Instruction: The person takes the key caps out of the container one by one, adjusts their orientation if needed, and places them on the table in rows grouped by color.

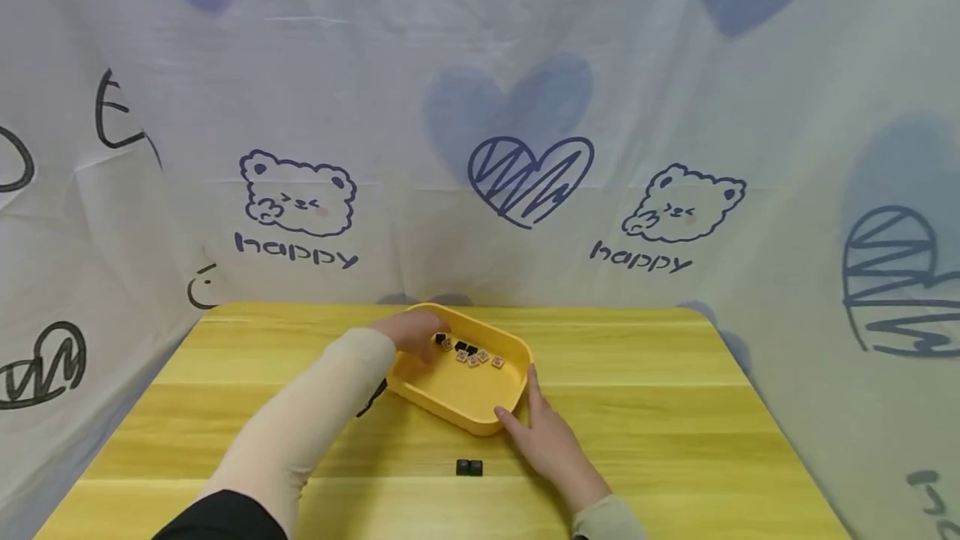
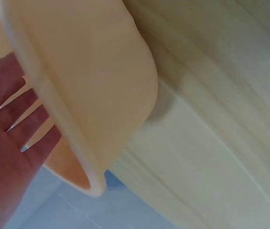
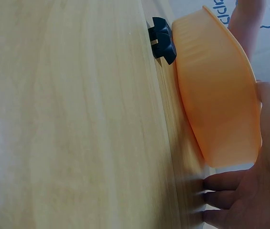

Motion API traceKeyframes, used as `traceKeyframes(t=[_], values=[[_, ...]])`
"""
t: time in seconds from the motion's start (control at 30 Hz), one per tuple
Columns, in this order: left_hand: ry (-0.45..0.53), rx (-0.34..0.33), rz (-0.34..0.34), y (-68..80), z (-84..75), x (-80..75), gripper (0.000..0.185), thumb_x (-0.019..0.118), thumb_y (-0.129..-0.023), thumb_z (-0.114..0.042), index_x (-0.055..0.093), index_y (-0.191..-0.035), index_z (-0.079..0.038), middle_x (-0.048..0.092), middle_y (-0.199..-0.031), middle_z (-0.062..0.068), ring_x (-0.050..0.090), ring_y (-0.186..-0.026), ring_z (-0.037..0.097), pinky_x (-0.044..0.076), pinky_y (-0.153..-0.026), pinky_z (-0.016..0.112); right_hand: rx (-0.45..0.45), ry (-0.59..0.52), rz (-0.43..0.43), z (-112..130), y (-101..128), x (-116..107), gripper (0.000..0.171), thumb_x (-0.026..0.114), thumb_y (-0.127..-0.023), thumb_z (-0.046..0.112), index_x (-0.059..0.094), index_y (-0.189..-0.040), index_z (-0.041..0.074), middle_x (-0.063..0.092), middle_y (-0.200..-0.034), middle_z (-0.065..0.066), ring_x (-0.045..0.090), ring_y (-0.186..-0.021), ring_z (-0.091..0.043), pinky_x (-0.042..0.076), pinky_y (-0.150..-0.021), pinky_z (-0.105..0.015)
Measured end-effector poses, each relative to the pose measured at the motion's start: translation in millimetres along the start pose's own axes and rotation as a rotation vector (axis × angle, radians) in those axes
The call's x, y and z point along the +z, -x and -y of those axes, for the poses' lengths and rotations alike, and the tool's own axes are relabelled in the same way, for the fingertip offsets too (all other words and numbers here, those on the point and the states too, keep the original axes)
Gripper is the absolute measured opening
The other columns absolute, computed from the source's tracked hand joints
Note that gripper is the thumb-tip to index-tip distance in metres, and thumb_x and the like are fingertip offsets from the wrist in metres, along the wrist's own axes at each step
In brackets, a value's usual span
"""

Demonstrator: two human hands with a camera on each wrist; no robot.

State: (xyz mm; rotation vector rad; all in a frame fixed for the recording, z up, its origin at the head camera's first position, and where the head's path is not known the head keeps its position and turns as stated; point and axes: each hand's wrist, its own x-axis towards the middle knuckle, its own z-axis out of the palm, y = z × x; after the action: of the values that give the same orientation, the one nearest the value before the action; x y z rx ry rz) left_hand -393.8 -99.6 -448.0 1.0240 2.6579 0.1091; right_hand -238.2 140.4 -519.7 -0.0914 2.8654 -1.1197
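Note:
A yellow-orange plastic tray (image 1: 450, 407) lies slantwise on the table, with several small pale square pieces (image 1: 473, 361) and small black pieces (image 1: 461, 347) along its far side. My left hand (image 1: 412, 332) reaches over the left end into the tray, its fingertips partly hidden. In the left wrist view the fingers (image 2: 37, 112) extend loosely past the rim, with gaps between them. My right hand (image 1: 551, 440) holds the tray's near right corner, thumb at the rim and fingers along the outer wall. Two black square blocks (image 1: 469, 467) sit side by side in front of the tray.
The yellow wood-grain table (image 1: 637, 407) extends around the tray. Behind it and at both sides hangs a pale cloth (image 1: 420, 232) printed with hearts and bears. A small dark item (image 1: 372, 398) shows beside the left forearm, partly covered by it.

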Motion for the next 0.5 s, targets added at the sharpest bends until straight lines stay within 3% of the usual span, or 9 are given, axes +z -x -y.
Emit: traceKeyframes(t=[0.23,0.5], values=[[0.019,-0.039,0.022,-0.3,5.1,9.6,0.054,0.083,-0.077,-0.012,0.061,-0.125,0.001,0.064,-0.118,0.014,0.059,-0.107,0.028,0.044,-0.098,0.04,-0.018,-0.01,-0.003,0,-1,4,0.092,0.049,-0.095,0.06,0.001,-0.157,0.013,0.028,-0.154,-0.021,0.037,-0.133,-0.045,0.03,-0.107,-0.057],[0.066,-0.095,-0.007,1.2,5.6,22.5,0.05,0.076,-0.079,-0.004,0.058,-0.125,-0.007,0.063,-0.101,0.005,0.057,-0.09,0.019,0.047,-0.087,0.038,-0.024,-0.007,-0.015,-2,0,4,0.091,0.049,-0.095,0.059,-0.001,-0.157,0.014,0.029,-0.153,-0.023,0.038,-0.131,-0.046,0.031,-0.107,-0.057]])
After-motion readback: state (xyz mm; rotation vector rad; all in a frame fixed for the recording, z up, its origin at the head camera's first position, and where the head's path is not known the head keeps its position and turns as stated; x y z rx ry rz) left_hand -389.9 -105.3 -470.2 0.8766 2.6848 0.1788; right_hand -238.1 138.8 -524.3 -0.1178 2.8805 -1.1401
